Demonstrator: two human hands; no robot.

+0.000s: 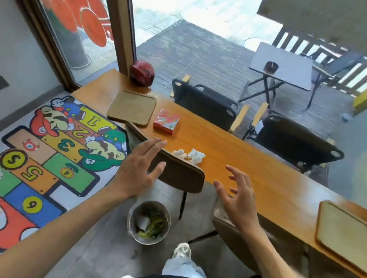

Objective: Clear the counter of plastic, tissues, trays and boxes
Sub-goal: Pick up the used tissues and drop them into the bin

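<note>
Two crumpled white tissues (189, 155) lie near the front edge of the long wooden counter (255, 172). A red patterned box (166, 121) sits further left, beside a tan tray (132, 107). A second tan tray (344, 234) lies at the right end, with something white at its lower corner. My left hand (139, 170) hovers with spread fingers over the back of a brown chair (173, 168), empty. My right hand (237, 198) hovers above the counter's front edge, fingers spread, holding nothing.
A metal bin (149, 221) with green scraps and paper stands on the floor below my hands. A red crumpled object (142, 72) sits at the counter's far left end. Black chairs (206, 103) line the far side. A colourful play mat (33, 160) covers the floor at left.
</note>
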